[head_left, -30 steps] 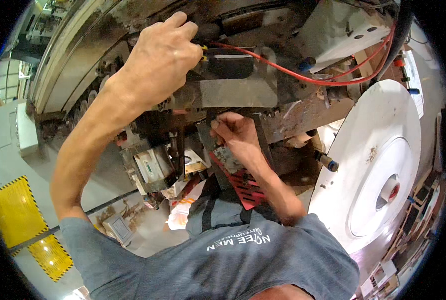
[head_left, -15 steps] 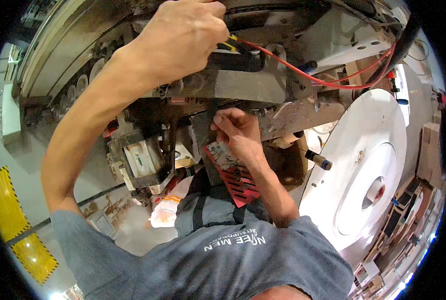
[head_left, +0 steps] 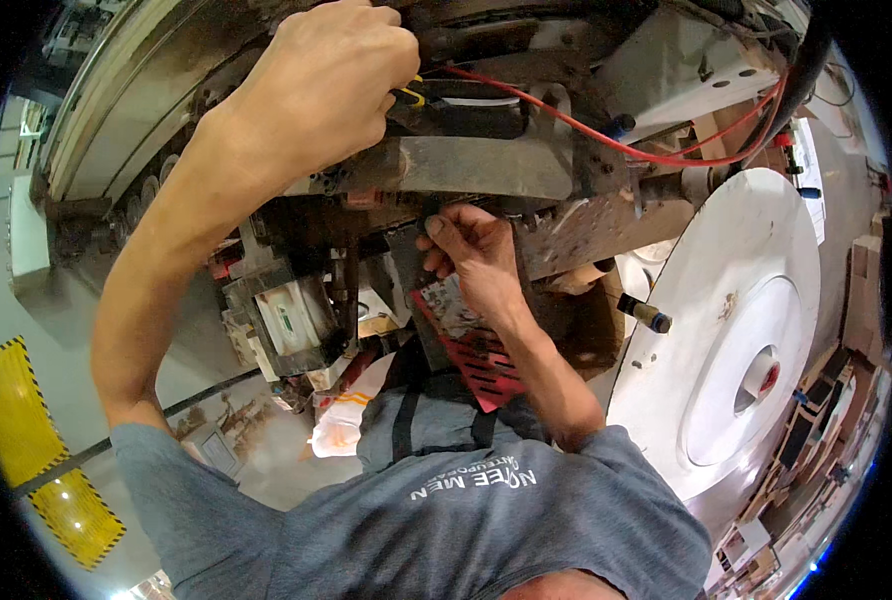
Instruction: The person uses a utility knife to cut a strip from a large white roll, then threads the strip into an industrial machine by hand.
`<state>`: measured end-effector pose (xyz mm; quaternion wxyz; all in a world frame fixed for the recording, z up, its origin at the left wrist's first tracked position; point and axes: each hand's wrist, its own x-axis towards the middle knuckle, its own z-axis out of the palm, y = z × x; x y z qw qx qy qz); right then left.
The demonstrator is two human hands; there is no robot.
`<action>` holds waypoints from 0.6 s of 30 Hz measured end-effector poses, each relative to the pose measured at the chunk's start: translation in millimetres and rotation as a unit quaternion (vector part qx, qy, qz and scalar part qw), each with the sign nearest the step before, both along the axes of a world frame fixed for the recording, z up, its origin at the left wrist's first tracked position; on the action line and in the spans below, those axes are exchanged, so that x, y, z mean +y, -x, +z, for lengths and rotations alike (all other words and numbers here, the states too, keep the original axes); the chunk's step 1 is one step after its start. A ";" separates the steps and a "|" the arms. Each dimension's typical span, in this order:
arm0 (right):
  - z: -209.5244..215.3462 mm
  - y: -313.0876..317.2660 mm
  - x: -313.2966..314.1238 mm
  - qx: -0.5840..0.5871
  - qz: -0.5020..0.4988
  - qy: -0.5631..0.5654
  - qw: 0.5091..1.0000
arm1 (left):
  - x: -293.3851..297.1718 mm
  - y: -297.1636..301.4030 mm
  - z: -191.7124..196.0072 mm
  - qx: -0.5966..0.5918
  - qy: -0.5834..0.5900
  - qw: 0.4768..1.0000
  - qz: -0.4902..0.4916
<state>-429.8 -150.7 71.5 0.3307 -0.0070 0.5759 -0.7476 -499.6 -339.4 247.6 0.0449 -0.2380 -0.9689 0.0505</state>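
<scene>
My left hand (head_left: 321,95) is raised to the top of the view and closed around a tool with a yellow and black handle (head_left: 411,97), held against the dark machine body. Below it runs a grey metal bar (head_left: 476,165). My right hand (head_left: 471,255) reaches up under that bar, its curled fingertips pressed against a small dark part on the machine's underside. Whether those fingers pinch anything is hidden. A red perforated panel (head_left: 481,370) lies behind my right wrist.
A red cable (head_left: 606,140) loops across the machine to the right. A large white disc (head_left: 726,330) with a round hole stands at the right. A white boxed component (head_left: 286,315) hangs at the left. Yellow floor markings (head_left: 16,420) show at the far left.
My left hand has moved up and to the right with the tool. The machine fills more of the view. My right hand stays at the same spot under the bar.
</scene>
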 end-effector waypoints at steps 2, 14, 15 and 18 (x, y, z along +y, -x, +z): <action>-0.1 0.4 -0.4 -0.004 0.001 0.000 1.000 | -0.9 0.5 -0.7 0.006 -0.012 1.000 -0.013; -6.5 -2.1 -1.2 -0.032 -0.031 0.034 0.998 | 14.6 16.6 -28.8 0.051 -0.050 0.993 -0.097; -8.1 -3.8 0.0 -0.024 -0.032 0.036 0.999 | 17.4 16.8 -27.2 0.045 -0.056 0.993 -0.089; -3.9 -1.8 3.7 0.031 -0.013 0.004 0.999 | 19.6 14.2 -20.3 0.032 -0.087 0.991 -0.095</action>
